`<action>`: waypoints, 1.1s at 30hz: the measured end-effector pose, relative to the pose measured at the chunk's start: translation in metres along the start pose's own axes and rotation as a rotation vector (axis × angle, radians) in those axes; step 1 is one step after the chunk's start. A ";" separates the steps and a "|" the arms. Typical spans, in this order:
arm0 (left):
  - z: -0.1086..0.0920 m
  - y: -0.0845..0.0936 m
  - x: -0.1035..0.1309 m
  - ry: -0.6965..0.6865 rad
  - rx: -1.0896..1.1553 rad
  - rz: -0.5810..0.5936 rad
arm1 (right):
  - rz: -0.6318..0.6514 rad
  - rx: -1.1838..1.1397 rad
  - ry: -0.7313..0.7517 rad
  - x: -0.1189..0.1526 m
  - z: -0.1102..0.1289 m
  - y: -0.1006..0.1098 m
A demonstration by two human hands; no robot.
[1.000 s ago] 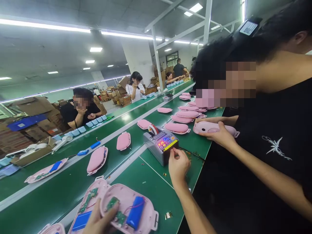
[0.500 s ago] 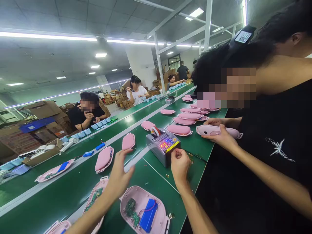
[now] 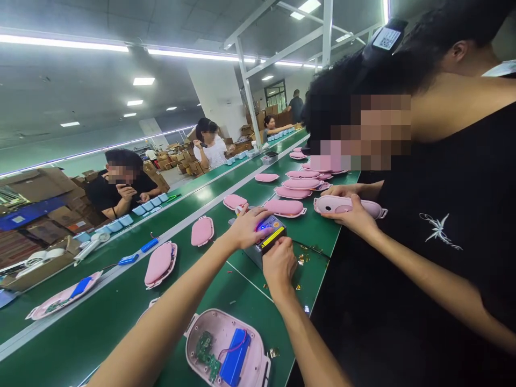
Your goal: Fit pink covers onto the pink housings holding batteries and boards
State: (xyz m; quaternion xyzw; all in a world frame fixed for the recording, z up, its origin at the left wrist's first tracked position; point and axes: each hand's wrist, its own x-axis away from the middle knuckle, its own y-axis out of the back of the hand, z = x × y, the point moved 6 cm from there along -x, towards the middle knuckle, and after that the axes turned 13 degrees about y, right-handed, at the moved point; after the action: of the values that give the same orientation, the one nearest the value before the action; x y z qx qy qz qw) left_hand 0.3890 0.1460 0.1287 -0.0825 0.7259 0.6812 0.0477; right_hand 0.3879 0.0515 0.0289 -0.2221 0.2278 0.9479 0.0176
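Note:
My left hand (image 3: 252,228) lies over the top of the grey tape dispenser (image 3: 253,251), its fingers spread across the button panel. Against the dispenser's front, under the yellow label, is my right hand (image 3: 280,262), its fingers curled closed; whatever they hold is hidden. Nearer to me on the green table lies an open pink shell (image 3: 193,344) with a blue battery (image 3: 235,357), red wires and a green circuit board (image 3: 205,346) inside.
A co-worker (image 3: 435,161) on the right holds a pink case (image 3: 349,207). More pink cases (image 3: 284,207) lie beyond the dispenser. Closed cases (image 3: 161,263) and an open shell (image 3: 64,295) lie to the left. Gold tape scraps (image 3: 303,259) lie beside the dispenser.
My left hand has moved right and onto the dispenser's top. My right hand has closed in against its front. The view has shifted slightly, so most things appear further left.

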 end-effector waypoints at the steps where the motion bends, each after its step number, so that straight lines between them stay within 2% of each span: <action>1: 0.001 -0.001 0.000 0.004 -0.008 0.006 | 0.006 0.005 -0.006 -0.001 0.000 0.000; 6: 0.001 0.000 0.002 0.017 -0.020 0.015 | 0.017 0.004 -0.026 -0.006 -0.006 0.005; 15: 0.006 -0.004 0.000 0.010 0.003 0.007 | 0.018 -0.101 0.001 -0.007 -0.031 0.031; 18: 0.006 -0.005 -0.001 0.004 0.014 0.008 | 0.089 -0.189 -0.019 -0.003 -0.042 0.031; 26: 0.004 -0.005 -0.001 -0.008 -0.004 0.005 | 0.345 -0.502 -0.077 0.016 -0.089 0.045; 30: 0.007 0.001 0.003 0.034 -0.012 -0.091 | 0.380 -0.576 -0.036 0.015 -0.092 0.053; 33: 0.007 0.021 0.017 0.054 0.011 -0.220 | 0.399 -0.607 0.026 0.014 -0.087 0.056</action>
State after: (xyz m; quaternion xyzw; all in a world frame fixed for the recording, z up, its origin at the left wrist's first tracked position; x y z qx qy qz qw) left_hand 0.3685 0.1534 0.1456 -0.1796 0.7172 0.6654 0.1030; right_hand 0.4032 -0.0382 -0.0227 -0.1804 -0.0251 0.9542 -0.2375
